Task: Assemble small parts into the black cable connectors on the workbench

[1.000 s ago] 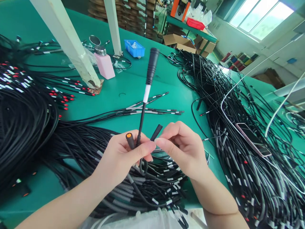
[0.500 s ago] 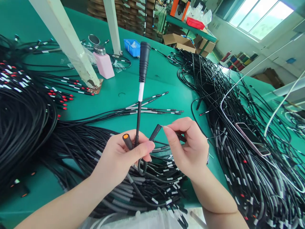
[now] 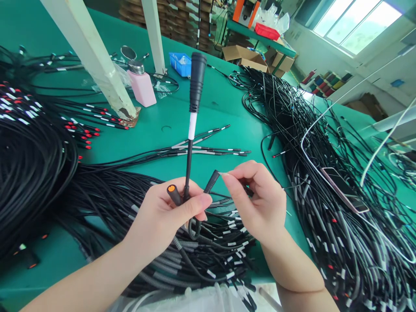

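My left hand (image 3: 172,212) is closed round a branched black cable (image 3: 188,167). From this grip a long ribbed plug (image 3: 197,82) with a white sleeve stands almost upright. A short connector with an orange face (image 3: 173,194) pokes out on the left of the hand, and a slim black connector (image 3: 212,181) slants up on the right. My right hand (image 3: 256,199) is closed, with thumb and forefinger pinched at that slim connector's tip. Whatever lies in the pinch is too small to make out. Something dark shows behind the right fingers, mostly hidden.
Bundled black cables (image 3: 208,242) lie beneath my hands. A large coil (image 3: 35,173) fills the left side, and another cable heap (image 3: 312,173) the right, with a phone (image 3: 344,189) on it. Behind stand a pink bottle (image 3: 143,89), a blue bin (image 3: 180,65) and white posts (image 3: 94,60).
The ribbed plug has risen slightly toward the camera. My right hand has shifted a little to the right, its pinch still at the slim connector's tip. My left hand keeps its hold.
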`<state>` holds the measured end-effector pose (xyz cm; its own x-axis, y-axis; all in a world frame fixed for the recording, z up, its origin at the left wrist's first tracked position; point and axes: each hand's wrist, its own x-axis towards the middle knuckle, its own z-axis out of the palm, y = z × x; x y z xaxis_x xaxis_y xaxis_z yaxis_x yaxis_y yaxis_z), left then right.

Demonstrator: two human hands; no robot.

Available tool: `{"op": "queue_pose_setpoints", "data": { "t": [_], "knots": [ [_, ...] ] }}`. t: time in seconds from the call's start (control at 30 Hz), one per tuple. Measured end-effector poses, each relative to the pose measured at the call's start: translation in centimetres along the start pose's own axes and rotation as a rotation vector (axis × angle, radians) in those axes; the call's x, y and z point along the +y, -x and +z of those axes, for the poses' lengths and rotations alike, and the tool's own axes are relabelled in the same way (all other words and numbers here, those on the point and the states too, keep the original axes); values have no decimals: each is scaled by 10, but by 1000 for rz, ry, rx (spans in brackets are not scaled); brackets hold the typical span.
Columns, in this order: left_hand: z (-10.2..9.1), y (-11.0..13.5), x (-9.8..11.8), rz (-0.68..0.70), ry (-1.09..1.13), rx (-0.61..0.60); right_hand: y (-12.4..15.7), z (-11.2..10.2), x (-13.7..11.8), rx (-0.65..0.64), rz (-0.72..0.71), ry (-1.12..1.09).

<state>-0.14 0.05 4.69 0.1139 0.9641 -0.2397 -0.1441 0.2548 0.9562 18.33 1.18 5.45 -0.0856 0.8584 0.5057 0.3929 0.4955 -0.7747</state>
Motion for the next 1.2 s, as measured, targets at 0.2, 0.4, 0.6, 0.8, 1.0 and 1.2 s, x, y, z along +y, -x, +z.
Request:
{"op": "queue_pose_setpoints", "data": {
  "t": [0.2,0.4,0.6,0.8,1.0,1.2],
  "knots": [
    [0,0,-1,6,2,11,-1,-4,0,-54,82,-141],
    [-1,1,-3,-4,16,-10,1,5,5,54,-140,118],
    [-2,2,-1,-29,27,-27,-1,5,5,92,-217,184],
    [-3,1,-3,-8,29,-50,-3,3,7,118,-170,215],
    [-9,-1,-12,28,41,-131,-3,1,7,111,-179,257],
    [-8,-1,-10,27,66,-126,-4,0,8,62,-179,179]
  ]
}}
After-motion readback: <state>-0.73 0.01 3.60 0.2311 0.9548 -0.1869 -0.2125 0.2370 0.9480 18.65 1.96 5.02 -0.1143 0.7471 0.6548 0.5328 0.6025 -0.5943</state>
